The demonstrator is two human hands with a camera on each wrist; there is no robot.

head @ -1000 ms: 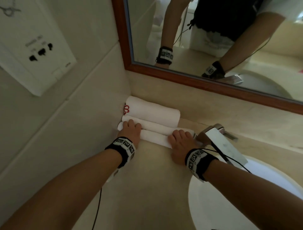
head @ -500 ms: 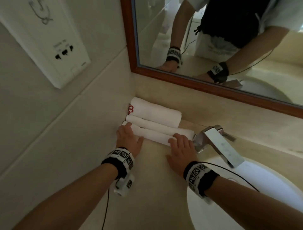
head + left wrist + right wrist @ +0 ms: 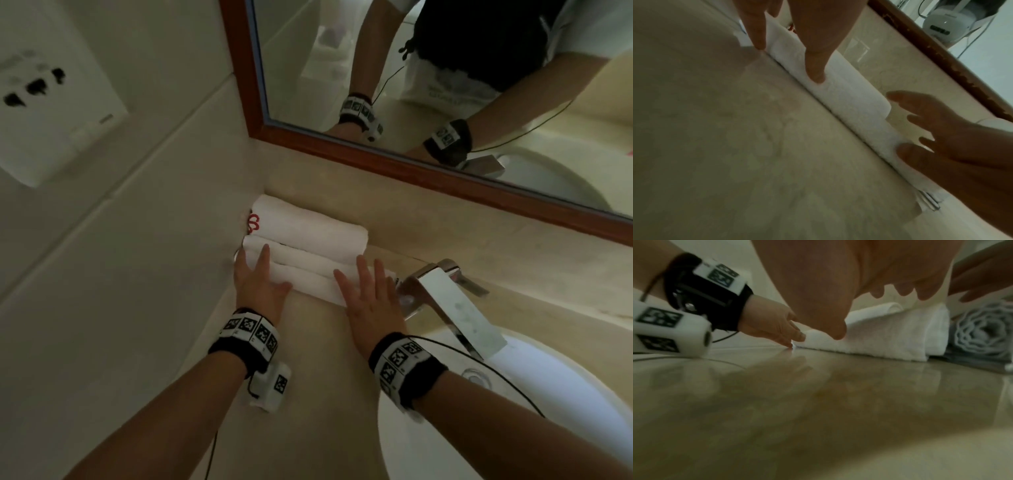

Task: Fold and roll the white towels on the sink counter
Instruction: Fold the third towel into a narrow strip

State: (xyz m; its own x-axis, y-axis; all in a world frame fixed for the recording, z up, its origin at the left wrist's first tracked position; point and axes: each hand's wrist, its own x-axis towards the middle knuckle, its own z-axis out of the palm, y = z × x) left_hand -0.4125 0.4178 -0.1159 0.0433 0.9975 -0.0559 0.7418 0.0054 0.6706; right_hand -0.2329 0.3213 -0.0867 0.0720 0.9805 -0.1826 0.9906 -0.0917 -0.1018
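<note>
Three rolled white towels lie side by side in the counter's back left corner. The back roll [image 3: 308,228] is thickest and has red stitching at its left end. The middle roll [image 3: 301,254] and front roll [image 3: 310,281] are thinner. My left hand [image 3: 256,274] lies with straight fingers across the left ends of the two thinner rolls, its thumb [image 3: 816,71] on the front roll [image 3: 849,104]. My right hand [image 3: 368,286] is spread flat over the right end, with its thumb [image 3: 836,331] at the front roll [image 3: 890,337]. Neither hand holds anything.
A chrome faucet [image 3: 448,298] stands just right of the towels, over the white basin [image 3: 513,428]. The left wall [image 3: 120,274] bounds the towels on the left. A wood-framed mirror [image 3: 376,154] hangs behind them. The beige counter [image 3: 308,377] runs in front.
Both hands had curled fingers on the front roll a second ago, then drew back to its front edge. Now they reach forward with straight fingers. The rolls have not visibly shifted.
</note>
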